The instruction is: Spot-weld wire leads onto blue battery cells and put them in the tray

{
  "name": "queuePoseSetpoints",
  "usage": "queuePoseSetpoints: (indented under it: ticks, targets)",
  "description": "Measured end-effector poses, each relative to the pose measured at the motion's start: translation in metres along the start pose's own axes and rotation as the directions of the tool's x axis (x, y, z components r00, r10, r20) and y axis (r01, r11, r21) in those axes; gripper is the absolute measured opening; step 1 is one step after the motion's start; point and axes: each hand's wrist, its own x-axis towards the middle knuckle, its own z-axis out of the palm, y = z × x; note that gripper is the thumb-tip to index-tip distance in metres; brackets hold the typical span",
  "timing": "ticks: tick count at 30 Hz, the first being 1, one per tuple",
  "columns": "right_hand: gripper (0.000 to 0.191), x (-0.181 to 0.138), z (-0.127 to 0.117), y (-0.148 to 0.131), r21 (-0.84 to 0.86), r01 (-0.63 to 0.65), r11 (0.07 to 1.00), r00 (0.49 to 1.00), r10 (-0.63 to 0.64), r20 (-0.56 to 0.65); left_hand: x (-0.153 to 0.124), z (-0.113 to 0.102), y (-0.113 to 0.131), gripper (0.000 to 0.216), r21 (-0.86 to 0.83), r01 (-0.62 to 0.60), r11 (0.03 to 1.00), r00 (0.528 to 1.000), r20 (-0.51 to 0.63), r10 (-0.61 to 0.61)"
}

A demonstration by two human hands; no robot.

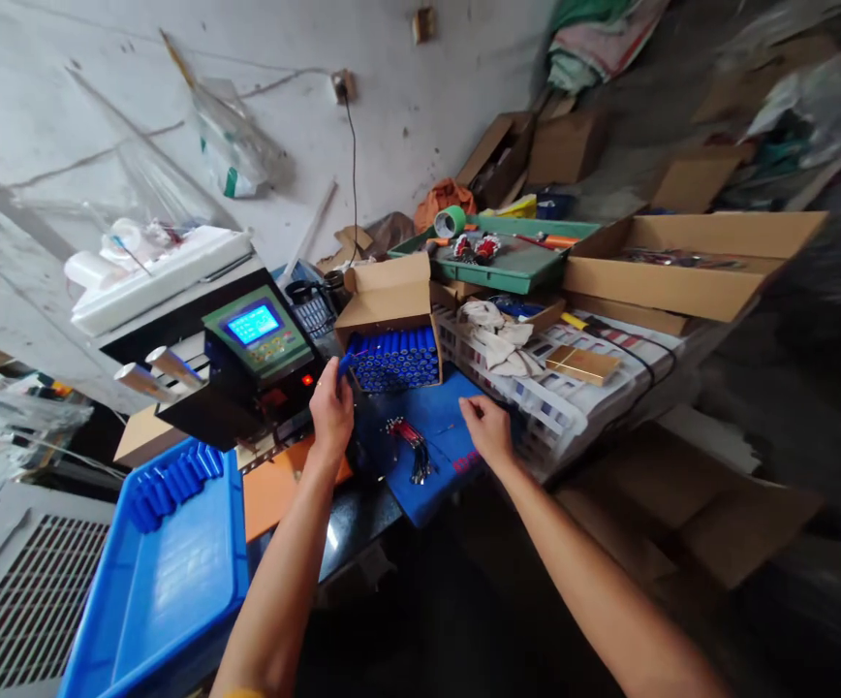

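Observation:
My left hand is closed around a blue cylindrical battery cell, in front of an open cardboard box packed with blue battery cells. My right hand is held over the right part of a blue cloth, its fingers curled together. Whatever those fingers may hold is too small or hidden to make out. Between my hands, a bundle of red and black wires lies on the cloth. A thin loose wire rests near my right fingertips.
Left of my hands stands a machine with a lit display. A blue plastic bin holds more cells at lower left. On the right are a white plastic crate, a green tray and a long cardboard box.

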Motion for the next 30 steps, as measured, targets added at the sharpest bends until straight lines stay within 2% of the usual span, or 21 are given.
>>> queuePoseSetpoints:
  ticks: [3,5,9,11,15,18,20,22,26,28,30]
  targets:
    - [0.037,-0.004,0.002,0.003,-0.047,0.057,0.997,0.998,-0.056,0.021,0.025,0.03,-0.008,0.038,0.043,-0.066,0.997,0.996,0.058,0.064]
    - [0.036,-0.005,0.002,0.006,-0.065,0.083,0.994,0.996,-0.081,0.027,0.034,0.042,-0.011,0.039,0.114,-0.081,0.99,0.987,0.148,0.064]
    - [0.034,-0.006,0.002,0.011,-0.079,0.117,0.99,0.993,-0.116,0.019,0.039,0.049,-0.007,0.046,0.345,-0.119,0.931,0.92,0.391,-0.027]
    - [0.033,-0.006,0.002,0.013,-0.081,0.126,0.989,0.992,-0.125,0.017,0.04,0.049,-0.003,0.053,0.435,-0.147,0.888,0.885,0.458,-0.078]
    - [0.032,-0.007,0.003,0.014,-0.084,0.108,0.991,0.994,-0.106,0.03,0.043,0.049,0.004,0.061,0.459,-0.146,0.877,0.861,0.496,-0.116]
    - [0.032,-0.007,0.002,0.011,-0.105,0.071,0.992,0.996,-0.066,0.054,0.038,0.039,0.007,0.065,0.353,-0.09,0.931,0.888,0.452,-0.086]
    - [0.032,-0.006,0.001,0.008,-0.131,0.05,0.99,0.996,-0.04,0.079,0.023,0.021,0.009,0.061,0.241,-0.064,0.968,0.921,0.388,-0.035]
    - [0.031,-0.005,0.001,0.005,-0.169,0.034,0.985,0.994,-0.016,0.107,-0.004,-0.006,0.01,0.053,0.116,-0.063,0.991,0.943,0.331,0.022]
    - [0.026,-0.003,0.006,-0.008,-0.247,0.003,0.969,0.985,0.039,0.167,-0.09,-0.065,0.011,0.035,-0.003,-0.058,0.998,0.958,0.282,0.057]
    - [0.022,-0.001,0.013,-0.02,-0.275,0.039,0.961,0.973,0.027,0.231,-0.135,-0.085,0.009,0.028,-0.06,-0.058,0.997,0.953,0.296,0.073]
    - [0.019,-0.001,0.025,-0.035,-0.299,0.111,0.948,0.943,-0.005,0.333,-0.17,-0.096,0.007,0.024,-0.074,0.0,0.997,0.946,0.322,0.024]
